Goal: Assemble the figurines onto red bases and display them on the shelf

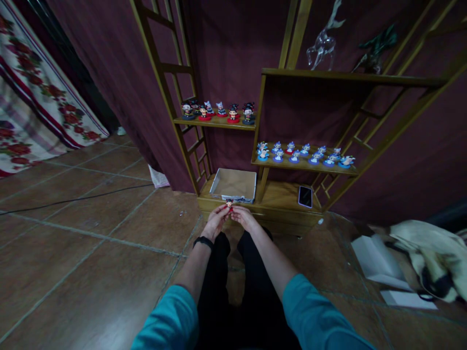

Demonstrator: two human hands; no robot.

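Between my two hands is a small figurine with dark hair and a red base, held upright in front of the box. My left hand pinches it from the left, a dark band on the wrist. My right hand grips its base from the right side. Just beyond the figurine lies an open shallow cardboard box on the cabinet's lowest board. Similar figurines with red or dark bases stand on the upper left shelf. Blue and purple figurines fill the lower right shelf in rows.
A phone lies at the right of the lowest board. Glass ornaments stand on the top right shelf. On the floor at right are white box pieces and a pale bag. A cable crosses the tiles at left.
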